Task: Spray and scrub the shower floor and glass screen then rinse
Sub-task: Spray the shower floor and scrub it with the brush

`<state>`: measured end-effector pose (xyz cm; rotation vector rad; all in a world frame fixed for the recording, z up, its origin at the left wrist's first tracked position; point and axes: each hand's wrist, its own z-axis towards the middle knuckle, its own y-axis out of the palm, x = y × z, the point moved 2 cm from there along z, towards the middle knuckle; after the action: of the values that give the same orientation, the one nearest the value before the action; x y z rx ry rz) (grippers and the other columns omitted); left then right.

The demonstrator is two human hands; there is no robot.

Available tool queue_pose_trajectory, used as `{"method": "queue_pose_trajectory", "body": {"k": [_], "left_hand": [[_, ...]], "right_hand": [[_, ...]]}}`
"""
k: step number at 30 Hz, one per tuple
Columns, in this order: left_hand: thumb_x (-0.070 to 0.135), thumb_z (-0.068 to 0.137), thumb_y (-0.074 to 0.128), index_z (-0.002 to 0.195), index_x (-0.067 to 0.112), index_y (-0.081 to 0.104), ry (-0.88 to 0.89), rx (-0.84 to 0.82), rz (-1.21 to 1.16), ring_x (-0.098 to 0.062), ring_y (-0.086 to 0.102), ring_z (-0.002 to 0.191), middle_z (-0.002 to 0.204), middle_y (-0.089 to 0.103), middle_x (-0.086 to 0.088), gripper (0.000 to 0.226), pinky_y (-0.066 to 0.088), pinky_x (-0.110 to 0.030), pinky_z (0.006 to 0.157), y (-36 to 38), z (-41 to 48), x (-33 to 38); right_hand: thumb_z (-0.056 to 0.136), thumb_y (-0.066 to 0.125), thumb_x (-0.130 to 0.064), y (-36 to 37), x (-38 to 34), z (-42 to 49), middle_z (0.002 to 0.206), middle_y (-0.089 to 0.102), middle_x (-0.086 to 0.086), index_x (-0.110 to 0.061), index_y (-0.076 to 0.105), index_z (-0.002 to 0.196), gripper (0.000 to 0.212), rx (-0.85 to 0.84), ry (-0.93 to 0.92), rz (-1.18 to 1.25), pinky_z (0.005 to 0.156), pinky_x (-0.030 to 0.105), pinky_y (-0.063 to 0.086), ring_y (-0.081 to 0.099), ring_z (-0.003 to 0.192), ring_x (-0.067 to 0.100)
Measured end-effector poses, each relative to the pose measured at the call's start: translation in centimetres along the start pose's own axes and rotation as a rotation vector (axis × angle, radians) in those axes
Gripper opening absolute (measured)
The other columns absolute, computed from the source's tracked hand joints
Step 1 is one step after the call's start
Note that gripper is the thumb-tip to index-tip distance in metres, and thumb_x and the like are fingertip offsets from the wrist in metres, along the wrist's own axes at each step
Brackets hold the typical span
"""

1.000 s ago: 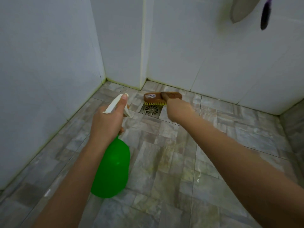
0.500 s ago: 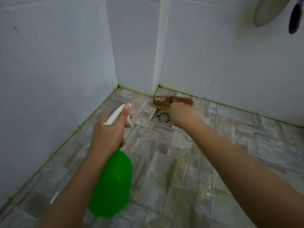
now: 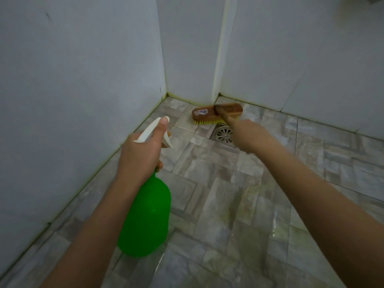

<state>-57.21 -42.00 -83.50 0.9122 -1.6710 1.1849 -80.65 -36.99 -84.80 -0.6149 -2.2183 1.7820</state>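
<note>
Grey tiled shower floor filled the lower frame; the left grip clasped the green spray bottle at centre-left; right grip held the scrub brush beside the drain, upper centre.

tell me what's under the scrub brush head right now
Yellow bristles show beneath the wooden brush head, resting on the grey floor tiles. The tile directly beneath is covered; the drain lies just nearer, not under it.

A round slotted metal drain lies near the corner where plain white tiled walls meet; a cream vertical strip runs down one edge.
</note>
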Motion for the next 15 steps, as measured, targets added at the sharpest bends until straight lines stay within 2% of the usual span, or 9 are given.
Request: {"method": "queue_pose_trajectory", "body": {"k": [2,4,6,8,10,11,12,14,15], "left_hand": [[0.077,0.075,0.053,0.102,0.028,0.072,-0.017,0.007,-0.015,-0.014,0.050,0.034,0.091,0.076,0.004,0.059,0.044,-0.030,0.051,-0.7,0.1,-0.1],[0.080,0.068,0.053,0.099,0.028,0.073,-0.020,0.003,-0.043,-0.020,0.056,0.039,0.090,0.077,0.003,0.064,0.046,-0.034,0.052,-1.3,0.3,-0.3],[0.082,0.061,0.054,0.103,0.026,0.071,-0.031,0.033,-0.069,-0.030,0.067,0.055,0.091,0.077,0.002,0.072,0.047,-0.036,0.052,-2.3,0.8,-0.7],[0.081,0.061,0.055,0.110,0.024,0.069,-0.050,0.047,-0.056,-0.033,0.071,0.066,0.093,0.078,0.002,0.077,0.047,-0.035,0.052,-2.7,1.1,-1.0],[0.079,0.065,0.056,0.110,0.026,0.069,-0.048,0.067,-0.066,-0.033,0.073,0.073,0.092,0.078,0.002,0.071,0.045,-0.034,0.052,-3.4,1.0,-1.3],[0.077,0.066,0.057,0.108,0.027,0.070,-0.044,0.075,-0.073,-0.034,0.074,0.079,0.092,0.078,0.002,0.067,0.044,-0.033,0.052,-3.9,1.1,-1.5],[0.077,0.066,0.057,0.106,0.028,0.070,-0.044,0.073,-0.073,-0.036,0.074,0.084,0.091,0.078,0.002,0.064,0.044,-0.032,0.052,-4.4,1.1,-1.7],[0.078,0.064,0.057,0.104,0.031,0.070,-0.052,0.042,-0.075,-0.040,0.072,0.088,0.091,0.078,0.003,0.063,0.043,-0.032,0.052,-5.0,0.9,-2.1],[0.079,0.063,0.056,0.102,0.032,0.070,-0.053,0.038,-0.082,-0.042,0.072,0.089,0.092,0.078,0.003,0.062,0.043,-0.032,0.053,-5.6,0.9,-2.2]], "right_hand": [[0.089,0.040,0.002,-0.8,-0.8,-0.2,0.113,0.057,0.015,-0.034,0.011,0.152,0.079,-0.051,0.014,-0.027,0.045,0.029,0.042,0.053,0.057,0.018],[0.090,0.043,-0.001,-0.4,-2.6,-2.8,0.124,0.054,0.013,-0.025,0.024,0.150,0.066,-0.067,-0.001,-0.045,0.056,0.031,0.046,0.058,0.073,0.021],[0.091,0.043,-0.001,0.0,-5.7,-4.0,0.132,0.050,0.015,-0.022,0.017,0.152,0.069,-0.048,-0.062,-0.052,0.066,0.037,0.045,0.060,0.093,0.031],[0.093,0.040,-0.001,0.1,-7.6,-1.2,0.133,0.049,0.017,-0.024,0.009,0.153,0.072,-0.004,-0.158,-0.068,0.068,0.040,0.043,0.060,0.101,0.035],[0.093,0.039,-0.001,-1.0,-8.7,2.7,0.134,0.047,0.020,-0.031,0.007,0.153,0.074,-0.021,-0.220,-0.055,0.068,0.038,0.047,0.060,0.097,0.034],[0.092,0.040,0.000,-2.1,-9.3,3.7,0.132,0.047,0.018,-0.031,0.013,0.152,0.073,-0.046,-0.239,-0.077,0.065,0.035,0.048,0.059,0.090,0.030],[0.091,0.041,0.000,-3.1,-9.8,3.9,0.124,0.052,0.015,-0.028,0.023,0.151,0.068,-0.099,-0.249,-0.126,0.058,0.031,0.046,0.057,0.079,0.024],[0.087,0.046,0.000,-4.3,-10.5,2.4,0.091,0.060,0.008,-0.017,0.048,0.137,0.052,-0.173,-0.244,-0.255,0.044,0.027,0.038,0.052,0.058,0.017],[0.086,0.049,-0.001,-4.4,-11.2,1.3,0.083,0.059,0.006,-0.014,0.053,0.131,0.047,-0.171,-0.238,-0.298,0.041,0.027,0.035,0.051,0.053,0.015]]}}
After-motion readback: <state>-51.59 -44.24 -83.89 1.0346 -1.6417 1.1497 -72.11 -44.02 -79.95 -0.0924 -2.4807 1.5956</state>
